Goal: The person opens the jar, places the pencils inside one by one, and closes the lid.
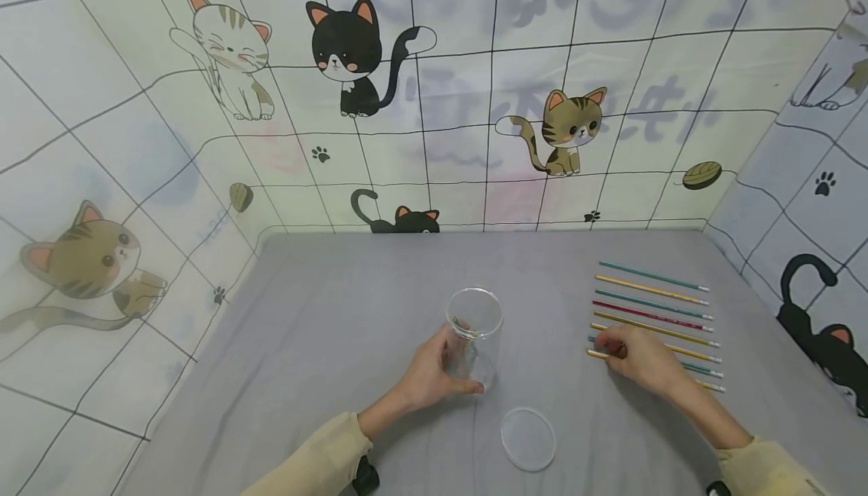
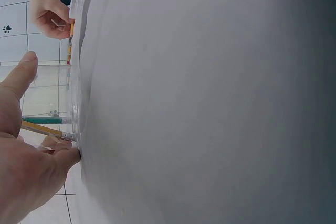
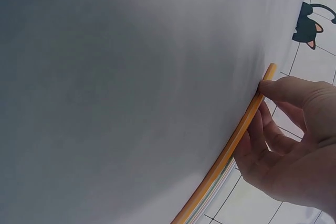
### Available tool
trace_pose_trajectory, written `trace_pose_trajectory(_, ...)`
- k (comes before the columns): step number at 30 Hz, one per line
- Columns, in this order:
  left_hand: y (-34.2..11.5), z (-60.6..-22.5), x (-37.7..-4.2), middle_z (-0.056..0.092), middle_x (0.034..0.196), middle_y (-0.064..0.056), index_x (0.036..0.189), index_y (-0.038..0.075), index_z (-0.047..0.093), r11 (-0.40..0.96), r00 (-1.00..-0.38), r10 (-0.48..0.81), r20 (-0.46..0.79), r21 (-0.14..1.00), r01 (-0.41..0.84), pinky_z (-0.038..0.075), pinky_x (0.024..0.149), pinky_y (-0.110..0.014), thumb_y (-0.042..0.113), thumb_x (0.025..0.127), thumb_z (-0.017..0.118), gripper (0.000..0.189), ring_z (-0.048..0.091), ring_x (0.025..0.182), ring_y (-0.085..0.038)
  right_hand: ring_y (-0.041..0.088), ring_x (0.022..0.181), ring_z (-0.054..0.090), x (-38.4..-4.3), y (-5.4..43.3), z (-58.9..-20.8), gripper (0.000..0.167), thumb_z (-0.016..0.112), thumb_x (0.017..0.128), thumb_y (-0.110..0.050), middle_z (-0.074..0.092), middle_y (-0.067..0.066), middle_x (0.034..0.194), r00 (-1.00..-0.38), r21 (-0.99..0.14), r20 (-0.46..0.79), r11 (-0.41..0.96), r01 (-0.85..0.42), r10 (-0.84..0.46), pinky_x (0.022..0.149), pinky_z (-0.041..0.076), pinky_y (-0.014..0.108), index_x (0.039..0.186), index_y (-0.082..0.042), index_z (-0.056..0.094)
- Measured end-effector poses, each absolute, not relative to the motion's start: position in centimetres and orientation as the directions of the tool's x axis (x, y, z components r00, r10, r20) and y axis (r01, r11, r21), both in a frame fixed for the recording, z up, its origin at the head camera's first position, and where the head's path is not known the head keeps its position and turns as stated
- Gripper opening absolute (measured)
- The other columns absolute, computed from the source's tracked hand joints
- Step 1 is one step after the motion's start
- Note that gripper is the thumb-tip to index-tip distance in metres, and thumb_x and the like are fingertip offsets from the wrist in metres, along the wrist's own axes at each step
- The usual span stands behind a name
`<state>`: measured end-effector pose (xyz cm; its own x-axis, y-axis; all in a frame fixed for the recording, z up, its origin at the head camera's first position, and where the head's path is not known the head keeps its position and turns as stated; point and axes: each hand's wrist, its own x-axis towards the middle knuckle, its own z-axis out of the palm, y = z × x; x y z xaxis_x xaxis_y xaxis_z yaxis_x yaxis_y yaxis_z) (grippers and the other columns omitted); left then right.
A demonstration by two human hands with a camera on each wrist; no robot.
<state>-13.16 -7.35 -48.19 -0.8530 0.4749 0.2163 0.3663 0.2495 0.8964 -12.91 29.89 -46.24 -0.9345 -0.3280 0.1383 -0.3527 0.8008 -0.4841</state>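
Note:
In the head view, my left hand (image 1: 430, 375) grips a clear cylindrical jar (image 1: 487, 349) standing open-topped on the cloth, thumb on its near side. Inside it, the left wrist view shows a teal pencil (image 2: 44, 120) and a yellow pencil (image 2: 47, 131), both leaning. Over at the right, my right hand (image 1: 647, 364) pinches the nearest yellow pencil (image 3: 231, 142) of a row, close to one end, between thumb and fingers. That pencil lies low along the table surface. My hand covers the middle of it in the head view.
Several more pencils, including a red one (image 1: 652, 316), lie side by side beyond my right hand. A clear round lid (image 1: 529, 439) rests flat in front of the jar. Grey cloth (image 1: 339, 292) covers the table, and cat-print walls (image 1: 461, 104) enclose it.

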Motion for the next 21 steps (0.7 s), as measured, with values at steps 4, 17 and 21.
trace_pose_trajectory(4,-7.4,-48.2,-13.1,0.055,0.142,-0.006,0.144,0.004,0.044,0.248,-0.852,0.476,0.218,0.896,0.368,0.040,0.107,-0.043,0.010,0.066,0.095,0.094,0.047,0.131,-0.020,0.013,0.071,0.057,-12.9,29.8,-46.2,0.021,0.080,0.075,0.005,0.061,-0.006,0.080,-0.927,-0.458,0.142,0.807,-0.373,-0.347,0.060,0.049,0.030,0.088,-0.009,0.072)
trace_pose_trajectory(17,-7.4,-48.3,-13.2,0.052,0.144,-0.011,0.146,0.006,0.042,0.271,-0.852,0.478,0.212,0.887,0.373,0.041,0.105,-0.048,0.014,0.067,0.095,0.095,0.047,0.133,-0.023,0.009,0.067,0.048,-12.9,29.7,-45.0,0.019,0.077,0.078,0.005,0.055,-0.007,0.074,-0.936,-0.438,0.103,0.829,-0.346,-0.336,0.054,0.042,0.026,0.089,-0.009,0.072)
trace_pose_trajectory(21,-7.4,-48.3,-13.3,0.052,0.144,-0.011,0.145,0.008,0.043,0.267,-0.851,0.480,0.213,0.888,0.374,0.041,0.105,-0.048,0.015,0.067,0.095,0.094,0.046,0.133,-0.022,0.007,0.065,0.045,-12.9,29.7,-44.2,0.019,0.074,0.081,0.005,0.052,-0.007,0.072,-0.939,-0.461,0.084,0.822,-0.334,-0.334,0.053,0.039,0.025,0.093,-0.009,0.072)
